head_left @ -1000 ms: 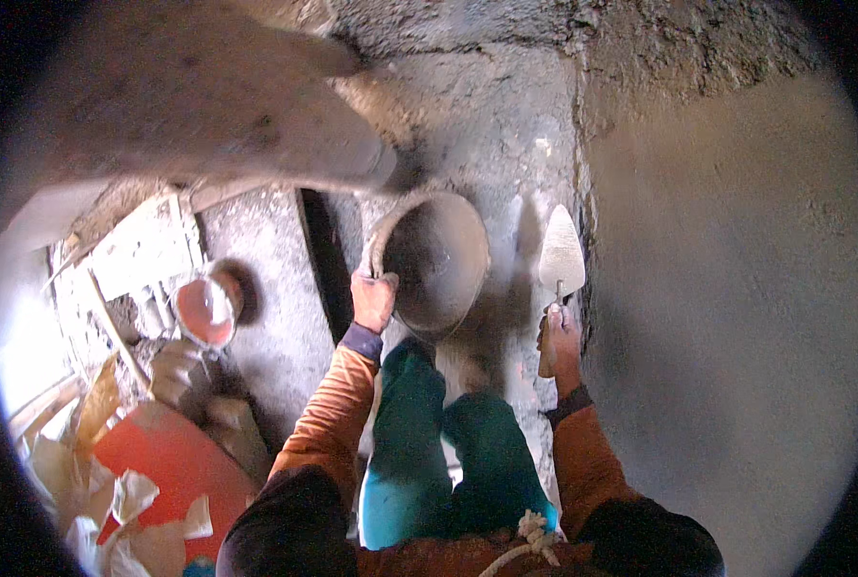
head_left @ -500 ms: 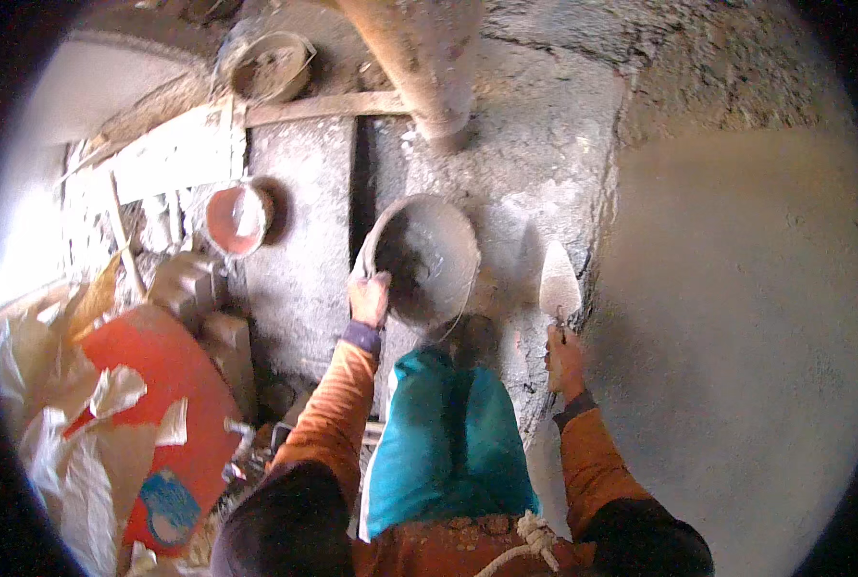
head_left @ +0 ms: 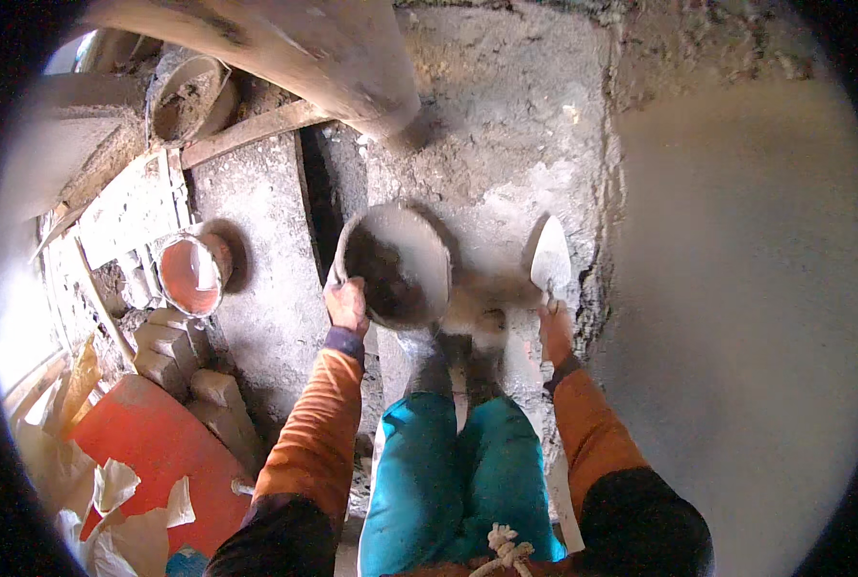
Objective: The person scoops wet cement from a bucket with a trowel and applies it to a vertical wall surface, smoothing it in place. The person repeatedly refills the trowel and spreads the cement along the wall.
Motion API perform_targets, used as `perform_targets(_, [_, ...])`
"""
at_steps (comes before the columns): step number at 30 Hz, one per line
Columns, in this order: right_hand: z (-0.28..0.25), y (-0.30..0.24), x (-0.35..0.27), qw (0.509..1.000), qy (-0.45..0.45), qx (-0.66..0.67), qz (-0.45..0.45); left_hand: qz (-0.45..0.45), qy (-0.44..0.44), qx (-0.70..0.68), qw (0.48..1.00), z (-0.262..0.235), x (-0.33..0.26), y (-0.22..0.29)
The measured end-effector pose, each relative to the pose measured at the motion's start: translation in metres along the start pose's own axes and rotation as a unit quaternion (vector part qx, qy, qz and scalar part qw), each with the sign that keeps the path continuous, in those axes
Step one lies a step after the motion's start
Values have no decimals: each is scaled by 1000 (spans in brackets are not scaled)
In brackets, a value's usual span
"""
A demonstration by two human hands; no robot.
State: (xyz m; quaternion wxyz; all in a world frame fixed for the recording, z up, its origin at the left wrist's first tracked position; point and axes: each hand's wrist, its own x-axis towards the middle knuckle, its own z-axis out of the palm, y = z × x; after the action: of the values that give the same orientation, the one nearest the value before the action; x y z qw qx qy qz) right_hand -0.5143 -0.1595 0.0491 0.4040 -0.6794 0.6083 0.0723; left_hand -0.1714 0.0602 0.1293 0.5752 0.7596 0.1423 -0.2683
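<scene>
Bucket (head_left: 429, 252) is being held just ahead of the knees (head_left: 419, 423), its rim sitting in the grasp of the left hand (head_left: 347, 306); whether mortar or shadow is darkening its inside, I cannot tell. The right hand (head_left: 557, 332) is gripping a trowel (head_left: 551, 258) by the handle, the blade pointing away from the body. Leftward, a red sheet (head_left: 160, 452) is lying beside bricks (head_left: 171, 351). Beyond, a red-lined tub (head_left: 184, 264) is standing. Farther off, a thick pole (head_left: 352, 67) is slanting over a plank (head_left: 256, 133), with another bucket (head_left: 222, 108) resting behind.
</scene>
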Motion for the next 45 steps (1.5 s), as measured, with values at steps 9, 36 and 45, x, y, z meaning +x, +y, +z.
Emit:
perform_targets(9, [89, -130, 189, 994, -74, 41, -70, 16, 25, -118, 993, 80, 62, -16])
perform_targets(36, [-8, -63, 183, 987, 123, -30, -102, 10, 12, -84, 996, 74, 36, -25])
perform_targets(45, [82, -148, 169, 971, -66, -147, -177, 65, 120, 16, 991, 140, 40, 11])
